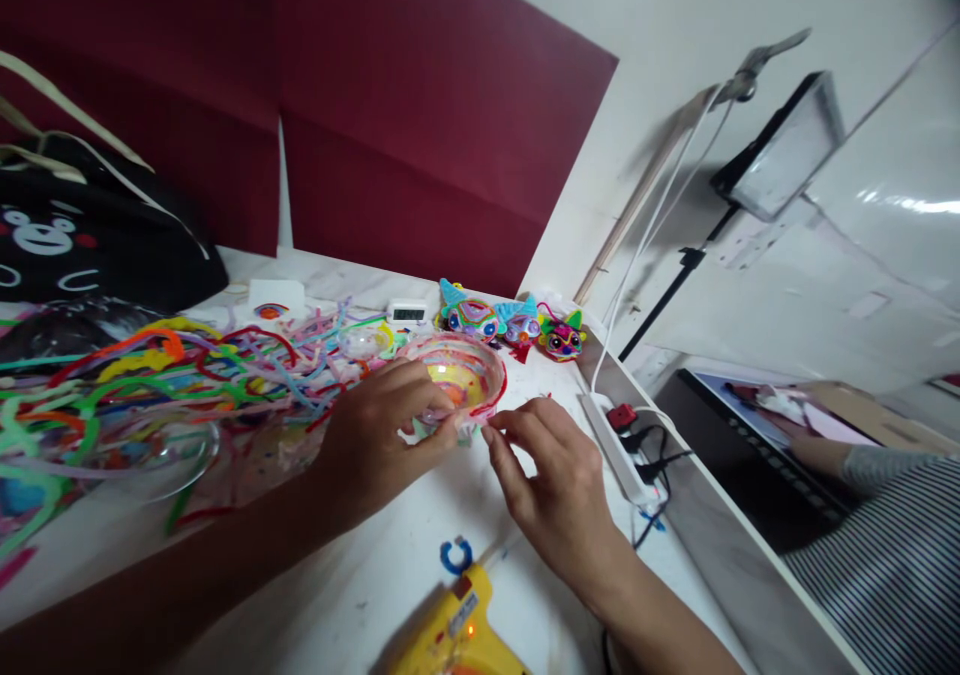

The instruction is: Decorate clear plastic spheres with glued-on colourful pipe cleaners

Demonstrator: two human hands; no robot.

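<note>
A round bowl [491,360] lined with rings of coloured pipe cleaner, in yellow, orange, pink and red, stands on the white table. At its near rim my left hand [386,430] is closed in a pinch, thumb against forefinger. Facing it, my right hand [559,475] pinches with thumb and forefinger at the end of a red pipe cleaner [496,395] that runs along the rim. The fingertips partly hide what they grip. Below the hands lie a yellow hot glue gun [457,630] with a lit orange light and a small blue ring-shaped piece [456,557].
Loose pipe cleaners [172,385] heap up on the left beside a clear plastic dome [180,460]. Behind the bowl sit a small digital timer [407,312] and several decorated animal faces [562,335]. A power strip [619,450] lies right; beyond the partition is another person's striped sleeve [892,525].
</note>
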